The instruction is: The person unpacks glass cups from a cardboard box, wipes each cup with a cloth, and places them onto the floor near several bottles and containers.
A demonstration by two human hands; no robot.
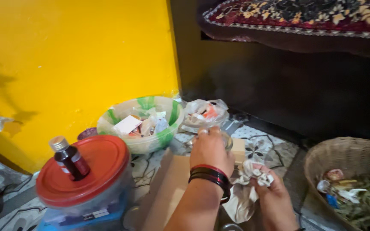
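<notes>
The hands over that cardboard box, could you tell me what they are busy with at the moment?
A person crouches by a yellow wall. The left hand, with red and black bangles on the wrist, grips a small clear jar above a cardboard box. The right hand clutches a crumpled white cloth. A dark bottle stands on a red-lidded container; a woven basket of scraps sits to the right.

bottle (70,157) on lid (99,171), basket (343,158) right

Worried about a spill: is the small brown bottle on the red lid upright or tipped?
Upright. The bottle stands on the red lid, leaning slightly in this view, its metal cap on top and closed.
</notes>
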